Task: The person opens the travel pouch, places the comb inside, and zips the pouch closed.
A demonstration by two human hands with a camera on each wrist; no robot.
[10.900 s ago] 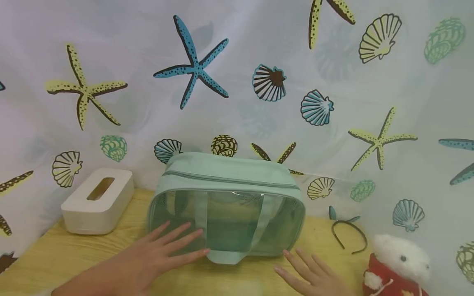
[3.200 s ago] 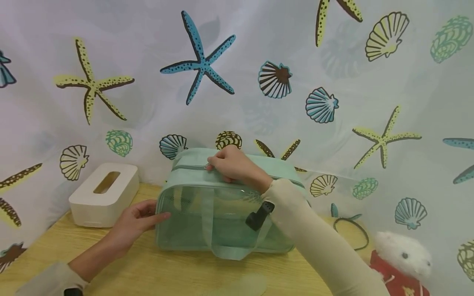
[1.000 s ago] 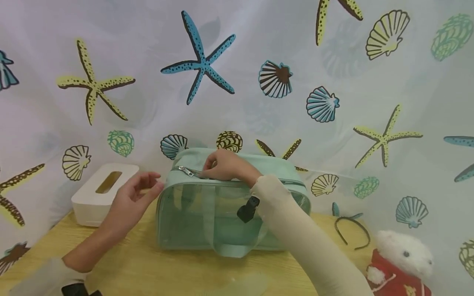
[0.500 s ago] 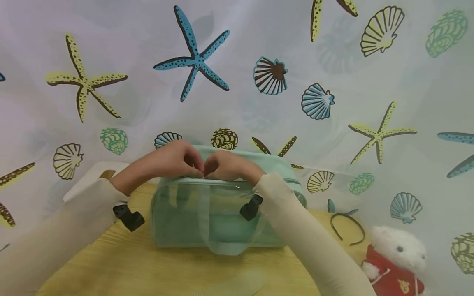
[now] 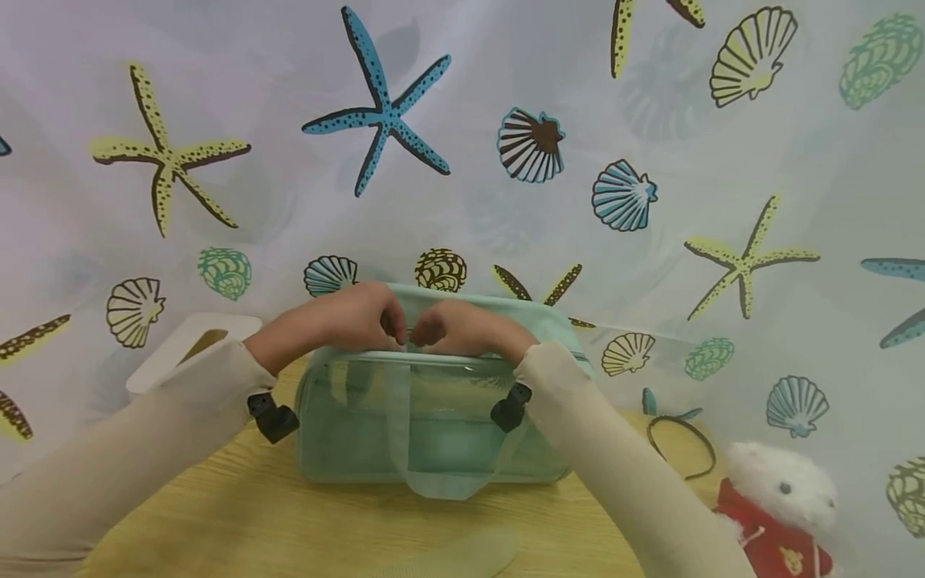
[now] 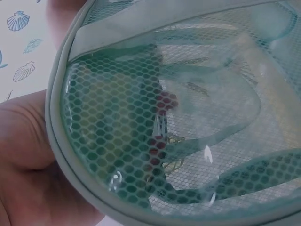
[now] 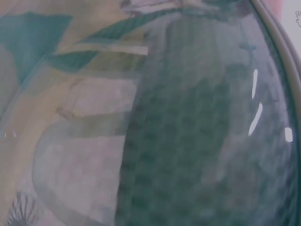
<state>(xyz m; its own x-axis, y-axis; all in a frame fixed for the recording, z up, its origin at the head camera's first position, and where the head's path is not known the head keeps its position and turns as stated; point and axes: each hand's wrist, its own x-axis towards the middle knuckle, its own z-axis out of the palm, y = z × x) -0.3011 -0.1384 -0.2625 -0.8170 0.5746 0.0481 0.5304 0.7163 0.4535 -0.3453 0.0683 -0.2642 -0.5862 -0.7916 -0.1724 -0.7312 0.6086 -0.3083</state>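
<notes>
Nearest on the wood-look surface (image 5: 289,522): a pale translucent item (image 5: 462,555), too faint to ID. Off to my right, a white plush (image 5: 784,486); its red top (image 5: 759,526) carries a small bear motif (image 5: 792,559). Mint bag (image 5: 462,441) sits upright mid-surface, long axis left-right, clear front facing me, strap handle (image 5: 444,486) drooping over it. Left hand (image 5: 357,317) and right hand (image 5: 466,327) nearly meet on top: fingers curled narrow, pinching the bag at the zip seam; exact grip spot partly hidden. Left wrist cam gets what head cam misses: honeycomb mesh (image 6: 110,127) close up inside the rounded rim (image 6: 70,165), plus dark red patches (image 6: 165,102) through it, can't tell of what. Right wrist cam: blurred see-through wall, glare streaks. Farther: dark headband (image 5: 672,419) right, white slotted box (image 5: 162,353) left, partly behind my sleeve (image 5: 173,425), then shell-and-starfish curtain (image 5: 462,217).
</notes>
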